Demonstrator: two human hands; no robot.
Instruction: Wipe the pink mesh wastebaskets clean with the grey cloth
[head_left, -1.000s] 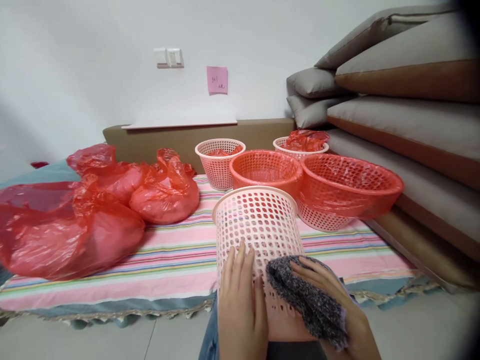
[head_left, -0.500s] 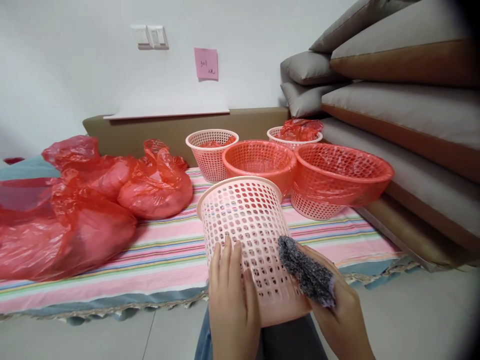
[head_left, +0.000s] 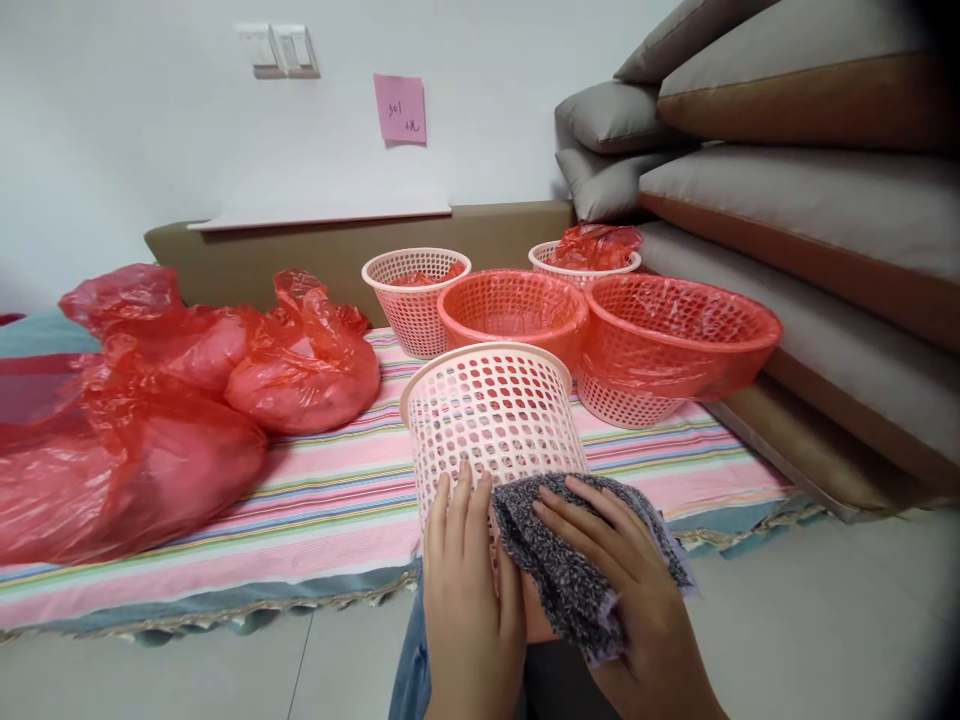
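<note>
A pale pink perforated basket rests on my lap, tilted away from me. My left hand lies flat against its left side with fingers together, holding it steady. My right hand presses a dark grey fuzzy cloth against the basket's near wall, fingers spread over the cloth.
Several red and pink baskets stand on a striped mat, some lined with red plastic. Bulging red plastic bags lie at the left. Stacked grey cushions rise on the right. Grey tiled floor lies in front.
My right hand slid the grey cloth from the basket's right side across to its near wall, beside my left hand. The view shifted slightly up and left.
</note>
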